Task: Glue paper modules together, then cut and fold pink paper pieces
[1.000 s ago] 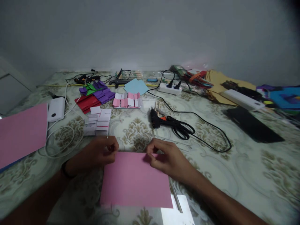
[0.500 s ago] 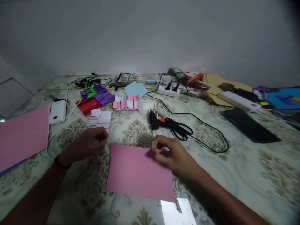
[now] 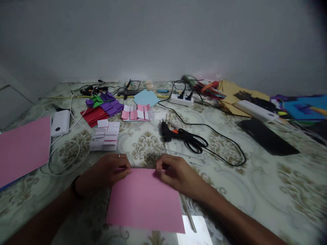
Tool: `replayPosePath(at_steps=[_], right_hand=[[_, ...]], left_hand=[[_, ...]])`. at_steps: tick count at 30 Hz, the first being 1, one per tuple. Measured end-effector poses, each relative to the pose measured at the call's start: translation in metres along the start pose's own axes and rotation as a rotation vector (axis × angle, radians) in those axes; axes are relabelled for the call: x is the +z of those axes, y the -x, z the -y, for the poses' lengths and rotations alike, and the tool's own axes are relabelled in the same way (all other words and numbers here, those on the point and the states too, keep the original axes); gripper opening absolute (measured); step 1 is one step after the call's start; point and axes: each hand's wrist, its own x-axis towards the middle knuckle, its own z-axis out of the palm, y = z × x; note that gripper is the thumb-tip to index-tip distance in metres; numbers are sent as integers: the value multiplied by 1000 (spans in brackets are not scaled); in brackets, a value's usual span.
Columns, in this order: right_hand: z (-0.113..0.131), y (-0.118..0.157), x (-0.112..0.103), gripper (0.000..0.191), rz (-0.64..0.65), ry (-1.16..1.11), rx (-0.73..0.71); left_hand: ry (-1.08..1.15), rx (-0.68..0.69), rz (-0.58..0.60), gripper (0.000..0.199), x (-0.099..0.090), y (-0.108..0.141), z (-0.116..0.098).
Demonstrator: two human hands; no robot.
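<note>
A pink sheet of paper (image 3: pixel 145 202) lies before me, its far edge gripped at both ends. My left hand (image 3: pixel 112 170), wearing a ring and a dark wristband, pinches the far left part of that edge. At the far right part, my right hand (image 3: pixel 176 172) is closed on the paper between thumb and fingers. Partly under the sheet's right side is a thin metal rod (image 3: pixel 188 214), resting over a white piece of paper (image 3: pixel 196 228). Beyond my right hand lie a black glue gun (image 3: pixel 167 132) and black-handled scissors (image 3: pixel 196 142).
Folded white pieces (image 3: pixel 104 136), pink-and-white pieces (image 3: pixel 136 113), and purple (image 3: pixel 112 107) and red (image 3: pixel 94 116) papers lie ahead. A pink stack (image 3: pixel 25 146) and power bank (image 3: pixel 60 122) sit left. A power strip (image 3: pixel 181 99) stands behind; a black phone-like slab (image 3: pixel 268 136) lies right.
My left hand has come right and taken hold of the paper's far edge. My right hand has shifted slightly left, and the sheet has moved nearer to me, uncovering more of the rod.
</note>
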Motion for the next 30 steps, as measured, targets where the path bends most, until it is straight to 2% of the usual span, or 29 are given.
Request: replayPosePath(at_steps=[5,12,21,25,30], right_hand=[[-1,2,5,14,40,13,-23],[0,6,14,11,116,147,-137],[6,8,20,19,115,-24,-94],[4,10,21,20,110,-46,-81],[3,11,17,21,93,-96,-30]], left_hand=[[7,55,5,20,4,-1,-6],[3,115,-18,21,13,-2,-13],[-10,171,-69,21,23,0,-19],[-5,188,-83,23,19,1,-19],[58,208,-100,25,3,2,-18]])
